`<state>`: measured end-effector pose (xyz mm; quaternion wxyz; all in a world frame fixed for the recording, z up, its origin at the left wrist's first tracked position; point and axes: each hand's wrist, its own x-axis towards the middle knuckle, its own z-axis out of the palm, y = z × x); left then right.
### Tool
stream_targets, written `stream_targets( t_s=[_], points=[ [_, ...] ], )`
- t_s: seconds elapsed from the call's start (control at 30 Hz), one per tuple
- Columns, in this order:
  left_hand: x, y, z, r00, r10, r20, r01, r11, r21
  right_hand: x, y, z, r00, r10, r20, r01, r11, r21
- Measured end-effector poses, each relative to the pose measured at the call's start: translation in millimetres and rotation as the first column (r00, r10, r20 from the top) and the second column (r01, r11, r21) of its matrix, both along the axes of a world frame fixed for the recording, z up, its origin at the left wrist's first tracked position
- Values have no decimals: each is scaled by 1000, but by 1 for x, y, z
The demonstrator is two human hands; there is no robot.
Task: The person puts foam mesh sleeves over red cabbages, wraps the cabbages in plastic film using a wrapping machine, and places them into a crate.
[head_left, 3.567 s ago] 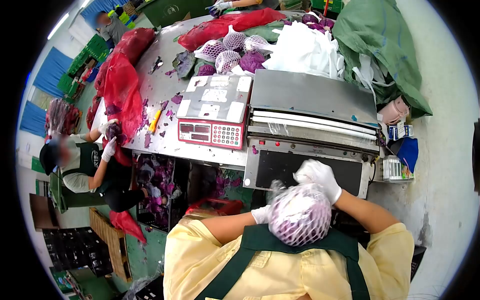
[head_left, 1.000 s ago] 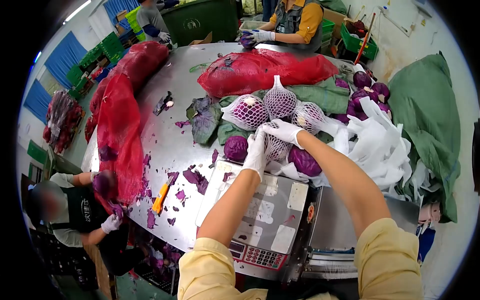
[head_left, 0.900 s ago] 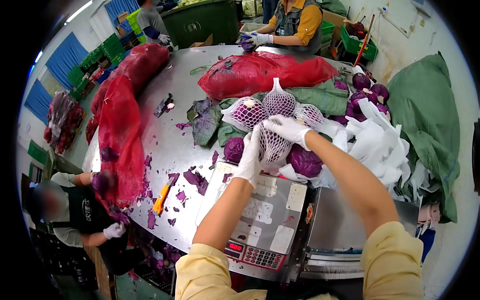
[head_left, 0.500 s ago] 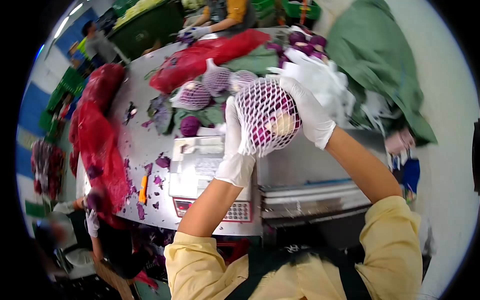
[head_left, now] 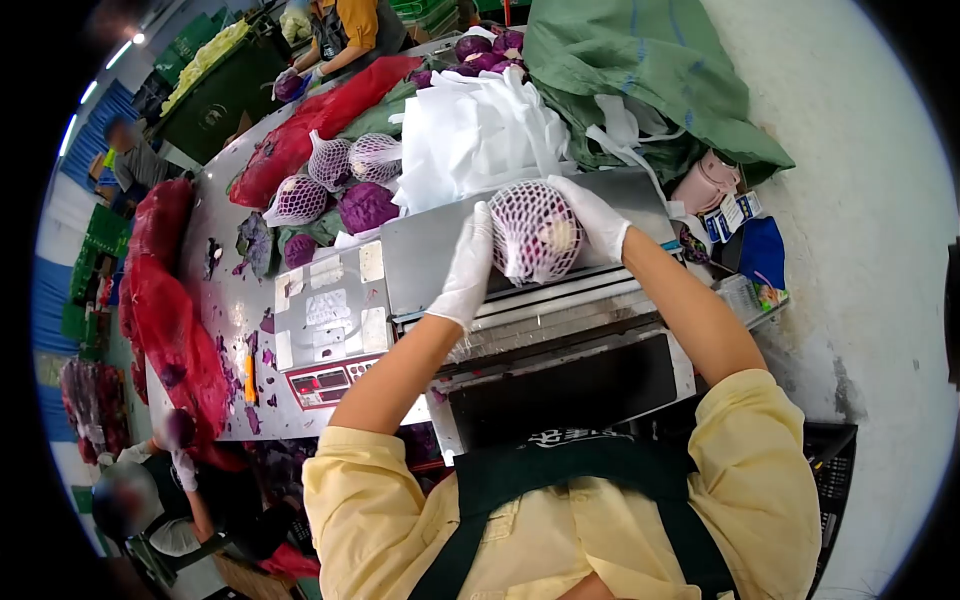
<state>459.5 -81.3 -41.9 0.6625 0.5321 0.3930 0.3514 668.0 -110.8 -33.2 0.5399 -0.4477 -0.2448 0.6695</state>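
Observation:
A red cabbage in a white foam net (head_left: 536,232) is held between my two gloved hands, its pale stem end facing me. My left hand (head_left: 468,268) grips its left side, and my right hand (head_left: 598,222) is pressed against its right side. Beneath them lies the flat grey metal top (head_left: 430,250) of a low machine; whether the cabbage touches it I cannot tell. Just beyond is a heap of white foam nets (head_left: 480,135). To the left, a bare red cabbage (head_left: 367,207) lies near netted ones (head_left: 298,200).
A scale (head_left: 330,312) stands left of the machine, with an orange-handled knife (head_left: 250,372) beyond it. Red mesh sacks (head_left: 175,300) and a green sack (head_left: 650,70) lie around the table. Co-workers (head_left: 345,35) handle cabbages at the far side and lower left.
My hands have brought the netted cabbage lower, over the machine top. The view has swung to the right, showing more of the machine and the foam-net heap.

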Motion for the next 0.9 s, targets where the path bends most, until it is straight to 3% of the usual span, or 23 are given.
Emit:
stream_targets(
  t_s=[0.03,0.07,0.1,0.13,0.2,0.27,0.3,0.33,0.37,0.4,0.47,0.53,0.6,0.63,0.67,0.7,0.73,0.77,0.8,0.87,0.9],
  points=[
    [-5,-3,7,994,53,-100,-40,991,131,9,-2,0,911,-88,403,8,981,195],
    [-13,-6,13,975,118,-190,-65,962,264,18,-7,0,663,-234,711,-65,928,366],
    [-30,-11,22,936,132,-325,7,920,393,31,-19,13,459,-276,845,-126,920,370],
    [-54,-16,31,879,164,-449,97,859,503,38,-40,45,282,-184,942,-180,954,241],
    [-100,-22,41,694,215,-687,429,644,634,70,-72,62,-166,-457,874,-545,781,305],
    [-134,-27,38,637,374,-674,656,197,729,92,-100,80,-371,-514,774,-763,643,61],
    [-143,-31,34,642,365,-675,656,196,729,103,-109,72,-454,-507,732,-780,624,-52],
    [-147,-37,35,533,335,-777,768,195,611,108,-119,69,-584,-479,655,-752,623,-215],
    [-148,-40,35,407,315,-857,858,189,477,111,-125,66,-614,-464,639,-756,578,-306],
    [-145,-42,34,409,314,-857,858,187,478,112,-129,64,-642,-452,619,-752,528,-394],
    [-121,-55,52,275,309,-911,928,164,336,112,-126,40,-573,-518,635,-813,456,-362],
    [-109,-54,43,265,315,-911,929,170,329,106,-123,24,-447,-527,723,-887,365,-283],
    [-110,-46,2,565,191,-803,804,94,588,89,-131,16,-346,-348,871,-838,532,-121],
    [-108,-53,0,693,213,-689,666,177,724,82,-137,19,-157,-178,971,-771,636,-8],
    [-112,-62,1,688,228,-689,664,186,725,77,-139,23,-86,-121,989,-722,691,22],
    [-118,-73,8,791,9,-611,455,660,598,67,-143,50,78,212,974,-600,791,-124],
    [-123,-85,17,904,-112,-414,219,950,222,58,-146,79,280,487,827,-493,812,-311],
    [-124,-101,47,933,-66,-353,82,996,32,62,-149,88,396,438,807,-489,845,-218],
    [-131,-107,58,980,-20,-196,41,994,103,68,-150,97,508,387,770,-468,874,-130],
    [-138,-90,75,1000,-15,16,3,808,589,68,-137,135,715,78,694,-321,919,228],
    [-134,-85,89,992,129,-2,-101,789,605,68,-123,149,747,-84,660,-202,917,345]
  ],
)
